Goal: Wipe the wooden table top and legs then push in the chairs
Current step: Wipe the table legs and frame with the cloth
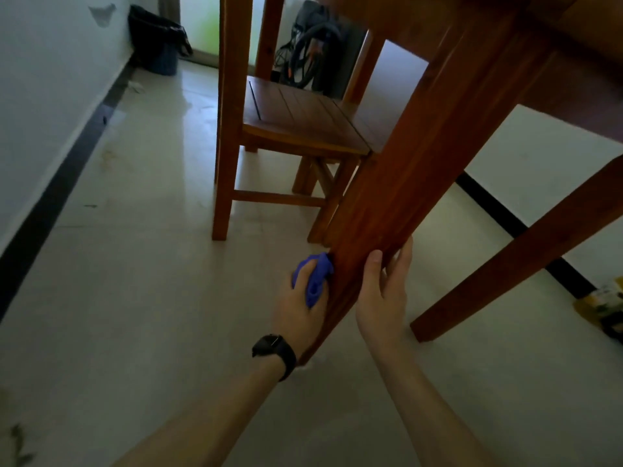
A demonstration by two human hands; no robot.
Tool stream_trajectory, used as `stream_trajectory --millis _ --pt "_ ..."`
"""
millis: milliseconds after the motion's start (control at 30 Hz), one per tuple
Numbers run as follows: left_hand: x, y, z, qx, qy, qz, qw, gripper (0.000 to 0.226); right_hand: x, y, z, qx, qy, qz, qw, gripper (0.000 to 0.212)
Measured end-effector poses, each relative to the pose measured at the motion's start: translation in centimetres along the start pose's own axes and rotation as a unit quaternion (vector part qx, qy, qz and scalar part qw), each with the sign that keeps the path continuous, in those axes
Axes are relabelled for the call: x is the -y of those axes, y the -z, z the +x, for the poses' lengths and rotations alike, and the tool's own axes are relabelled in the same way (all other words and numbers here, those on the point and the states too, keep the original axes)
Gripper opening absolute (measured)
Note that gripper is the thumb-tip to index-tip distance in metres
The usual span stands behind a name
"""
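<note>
A reddish wooden table leg (pixel 397 183) slants down through the middle of the head view to the floor. My left hand (pixel 300 305), with a black watch on its wrist, grips a blue cloth (pixel 317 278) and presses it against the leg's left face low down. My right hand (pixel 384 291) holds the same leg from the right, thumb on the front face and fingers curled behind it. The table's underside (pixel 505 35) fills the top right. A wooden chair (pixel 296 116) stands behind the leg, its seat partly under the table.
A second table leg (pixel 526 251) slants at right. A dark bin (pixel 158 42) stands by the white wall at back left, with cables (pixel 313 48) behind the chair. A yellow-and-dark object (pixel 603 305) lies at the right edge. Pale tiled floor with black strips spreads left.
</note>
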State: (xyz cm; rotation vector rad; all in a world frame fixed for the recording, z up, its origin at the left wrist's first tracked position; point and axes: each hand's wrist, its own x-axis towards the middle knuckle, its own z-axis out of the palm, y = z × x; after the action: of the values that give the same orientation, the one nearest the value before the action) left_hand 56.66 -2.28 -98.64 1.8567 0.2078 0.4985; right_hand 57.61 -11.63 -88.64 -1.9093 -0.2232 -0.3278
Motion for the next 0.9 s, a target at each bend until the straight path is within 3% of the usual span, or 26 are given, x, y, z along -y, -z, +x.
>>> stream_trajectory --millis 100,167,267,400,500,567,600,700,767,833,900 --pt "3.8 2.1 0.1 0.104 0.087 0.062 0.989 0.036 -0.9 -0.2 -0.8 0.022 -0.019 -0.002 1.0 0.058" --pt "3.5 2.9 1.0 0.056 0.075 0.019 0.995 0.034 -1.5 -0.5 -1.7 0.033 -0.019 -0.011 0.999 0.055" --pt "-1.4 2.2 2.8 -0.022 -0.011 -0.08 0.997 0.041 -2.3 -0.8 -2.1 0.026 -0.019 -0.012 0.999 0.054" --pt "-3.1 -0.7 0.9 -0.064 -0.071 -0.07 0.993 0.044 -2.8 -0.7 -2.0 0.015 -0.013 -0.008 1.0 0.053" --pt "4.5 -0.4 -1.2 0.039 0.017 0.051 0.998 0.05 -3.1 -0.7 -2.0 0.011 -0.019 0.004 1.0 0.053" --pt "9.3 1.3 -2.1 0.165 0.107 0.167 0.966 0.047 -3.6 -0.8 -2.1 0.02 -0.028 0.017 0.999 0.053" --pt "10.6 2.2 -2.4 0.179 0.143 0.182 0.956 0.045 -3.9 -0.9 -2.3 0.026 -0.03 0.021 0.999 0.053" --pt "10.1 4.0 -0.5 0.032 0.186 0.125 0.974 0.044 -5.0 -1.5 -2.4 0.03 -0.034 0.017 0.999 0.053" --pt "7.4 3.8 0.9 -0.065 0.125 0.055 0.988 0.043 -5.9 -2.0 -2.8 0.024 -0.045 0.016 0.999 0.053" --pt "4.2 2.1 0.8 -0.075 0.046 -0.029 0.996 0.045 -6.6 -2.5 -3.1 0.008 -0.051 0.01 0.999 0.056" --pt "3.0 -0.9 -1.0 -0.021 0.022 -0.047 0.998 0.047 -7.2 -2.7 -3.1 -0.007 -0.054 0.004 0.999 0.058"
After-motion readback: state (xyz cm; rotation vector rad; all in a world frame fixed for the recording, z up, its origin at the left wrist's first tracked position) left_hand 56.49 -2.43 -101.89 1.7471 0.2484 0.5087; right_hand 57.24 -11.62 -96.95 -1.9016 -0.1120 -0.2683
